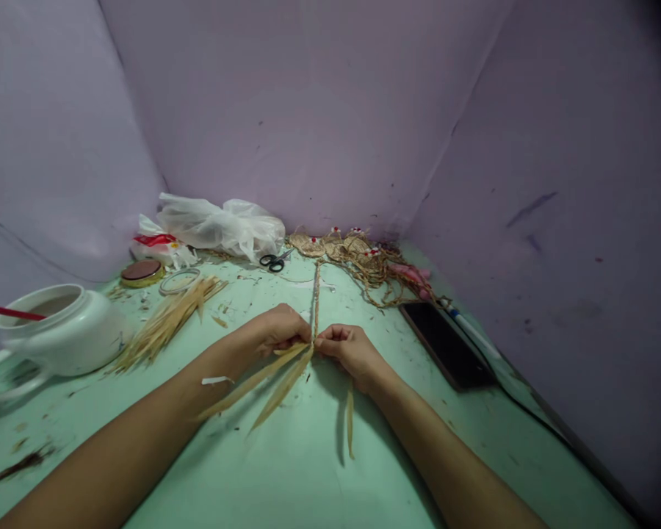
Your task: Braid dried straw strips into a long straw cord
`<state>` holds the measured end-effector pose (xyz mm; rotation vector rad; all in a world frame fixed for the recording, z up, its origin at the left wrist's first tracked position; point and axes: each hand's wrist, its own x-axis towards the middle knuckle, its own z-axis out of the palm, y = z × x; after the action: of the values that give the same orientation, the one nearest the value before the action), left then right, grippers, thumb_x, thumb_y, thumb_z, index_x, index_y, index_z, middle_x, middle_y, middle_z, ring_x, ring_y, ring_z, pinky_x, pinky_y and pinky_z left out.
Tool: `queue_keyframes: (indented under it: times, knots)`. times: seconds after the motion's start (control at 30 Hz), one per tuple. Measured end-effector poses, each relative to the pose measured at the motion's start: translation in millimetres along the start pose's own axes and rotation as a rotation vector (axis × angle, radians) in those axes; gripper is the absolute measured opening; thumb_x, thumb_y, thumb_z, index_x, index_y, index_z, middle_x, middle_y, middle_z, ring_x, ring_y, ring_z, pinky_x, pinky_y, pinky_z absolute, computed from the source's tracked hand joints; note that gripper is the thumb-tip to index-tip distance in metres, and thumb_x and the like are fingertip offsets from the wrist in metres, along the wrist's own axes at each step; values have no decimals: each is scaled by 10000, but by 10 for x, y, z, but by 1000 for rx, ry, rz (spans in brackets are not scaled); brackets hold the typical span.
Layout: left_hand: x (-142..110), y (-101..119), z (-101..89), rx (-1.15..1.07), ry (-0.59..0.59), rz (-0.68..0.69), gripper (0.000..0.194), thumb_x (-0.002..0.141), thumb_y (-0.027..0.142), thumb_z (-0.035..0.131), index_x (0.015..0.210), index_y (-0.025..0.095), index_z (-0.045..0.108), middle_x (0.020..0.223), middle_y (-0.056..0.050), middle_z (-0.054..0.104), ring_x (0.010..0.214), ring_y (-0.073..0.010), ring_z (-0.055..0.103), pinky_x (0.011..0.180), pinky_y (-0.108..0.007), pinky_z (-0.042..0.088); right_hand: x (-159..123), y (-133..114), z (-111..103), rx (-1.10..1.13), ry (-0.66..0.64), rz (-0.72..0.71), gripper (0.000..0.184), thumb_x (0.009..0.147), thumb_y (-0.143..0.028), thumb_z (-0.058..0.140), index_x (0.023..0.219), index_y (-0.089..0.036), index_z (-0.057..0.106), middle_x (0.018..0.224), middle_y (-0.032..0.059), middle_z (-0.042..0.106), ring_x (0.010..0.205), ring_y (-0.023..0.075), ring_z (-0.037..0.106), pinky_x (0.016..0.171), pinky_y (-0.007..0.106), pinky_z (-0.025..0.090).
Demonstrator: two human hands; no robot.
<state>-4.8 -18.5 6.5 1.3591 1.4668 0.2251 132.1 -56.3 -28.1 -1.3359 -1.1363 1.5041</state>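
Observation:
A thin braided straw cord [316,297] runs from the back of the table straight toward me. At its near end, my left hand [287,328] is closed, pinching the braid and its strands from the left. My right hand [348,351] pinches the same spot from the right, thumb and finger together. Loose flat straw strips [283,389] fan out from the braid's end toward me, and one more strip [350,422] hangs below my right hand. The exact grip of the left fingertips is partly hidden.
A bundle of straw strips [168,323] lies left, near a white pot [82,338] with a red stick, a round tin [142,272] and a ring [179,281]. Behind are a plastic bag [225,228], scissors [274,261] and woven pieces [338,250]. A phone [446,345] lies right, beside a cable.

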Motion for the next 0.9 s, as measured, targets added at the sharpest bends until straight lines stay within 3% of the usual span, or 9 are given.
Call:
queue_keyframes:
  times: [0.13, 0.23, 0.4, 0.63, 0.77, 0.9]
  knots:
    - [22, -21, -21, -96, -132, -82, 209, 537, 219, 535, 397, 150, 397, 277, 50, 313, 261, -37, 218, 315, -193, 109, 21, 40, 8, 13, 4, -52, 127, 512, -212, 622, 522, -132, 525, 451, -31, 514, 434, 57, 401, 460, 201, 267]
    - [-4, -52, -77, -59, -213, -9, 169, 542, 267, 552, 468, 127, 495, 305, 39, 365, 274, -37, 246, 319, -183, 128, 18, 38, 5, 21, 5, -30, 122, 513, -212, 621, 527, -133, 529, 457, -26, 522, 438, 60, 406, 461, 203, 269]
    - [-81, -48, -162, 27, -69, 56, 125, 489, 224, 554, 567, 127, 550, 343, 37, 421, 319, -56, 333, 336, -173, 171, -18, -23, 5, 1, 12, 13, 104, 531, -199, 610, 528, -135, 527, 430, -45, 486, 403, 43, 345, 439, 201, 239]
    - [-112, -20, -134, 166, -41, 66, 115, 482, 209, 486, 561, 143, 539, 349, 43, 398, 334, -72, 314, 350, -194, 200, -42, -63, 8, -6, 14, 26, 108, 539, -208, 608, 528, -140, 524, 438, -38, 486, 399, 44, 317, 427, 207, 207]
    - [-119, -47, -91, 416, 58, 253, 115, 467, 176, 446, 505, 126, 542, 389, 39, 378, 399, -70, 325, 389, -192, 235, -41, -58, 0, 24, -7, 19, 125, 545, -225, 612, 552, -141, 519, 442, -46, 471, 390, 38, 292, 420, 205, 182]
    - [-113, -75, -74, 523, 34, 414, 187, 508, 225, 446, 547, 115, 592, 442, 31, 400, 443, -75, 336, 406, -190, 235, -37, -45, -6, 47, -31, 3, 147, 546, -240, 621, 577, -142, 515, 460, -53, 467, 385, 31, 271, 413, 208, 155]
